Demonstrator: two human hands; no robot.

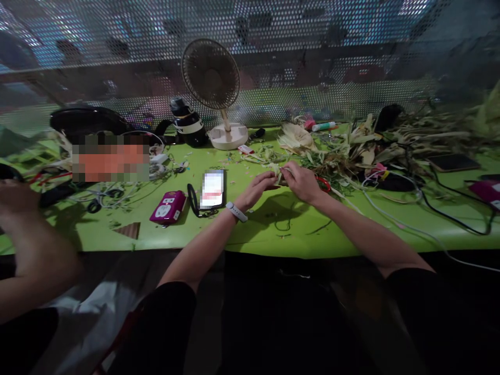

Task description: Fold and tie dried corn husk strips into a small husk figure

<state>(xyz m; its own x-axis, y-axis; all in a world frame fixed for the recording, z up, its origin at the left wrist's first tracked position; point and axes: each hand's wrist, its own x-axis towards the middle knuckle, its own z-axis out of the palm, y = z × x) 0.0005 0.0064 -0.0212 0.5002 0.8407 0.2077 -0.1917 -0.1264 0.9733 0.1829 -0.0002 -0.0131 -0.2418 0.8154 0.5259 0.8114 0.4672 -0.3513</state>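
Note:
Both of my hands meet over the green table (265, 234), fingers close together around a small pale green plant piece (277, 171). My left hand (259, 188), with a white band on its wrist, has its fingers pressed together against the piece from the left. From the right, my right hand (300, 181) pinches at the same piece with thumb and fingertips. Red scissor handles (323, 183) lie just beside my right hand. Green and dry plant scraps (336, 159) are heaped behind it.
A small fan (211, 73), a black bottle (189, 122), a lit phone (213, 190) and a purple box (168, 207) stand or lie to the left. Cables (410, 224) cross the right side. Another person's arm (35, 250) rests at the far left.

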